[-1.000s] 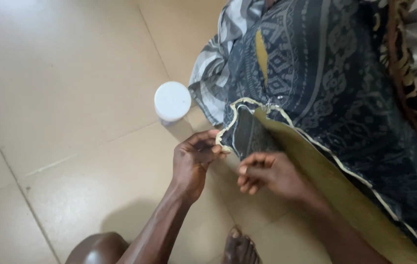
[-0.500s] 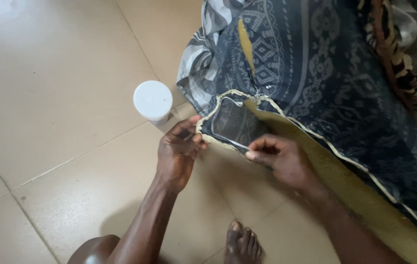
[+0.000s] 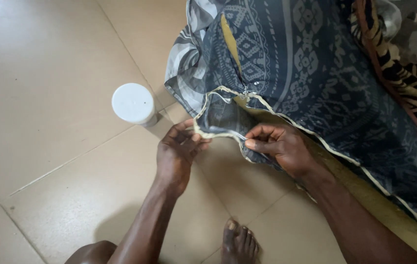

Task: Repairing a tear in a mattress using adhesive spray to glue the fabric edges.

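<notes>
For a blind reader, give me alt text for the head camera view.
Two hands pinch the cream-piped edge of a dark blue patterned cover: left hand at its corner, right hand further along. A white jar stands on the tiled floor nearby.

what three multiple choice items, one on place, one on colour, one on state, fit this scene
1. Where does the jar stand?
A. on the cloth
B. on the floor, left of the cloth
C. in a hand

2. What colour is the jar's lid?
A. white
B. red
C. black

3. What do the hands do?
A. rest on the floor
B. both pinch the cloth's edge
C. hold the jar

B: it stands on the tile floor beside the cloth.
A: its top shows white.
B: left hand and right hand pinch the pale edge.
</notes>
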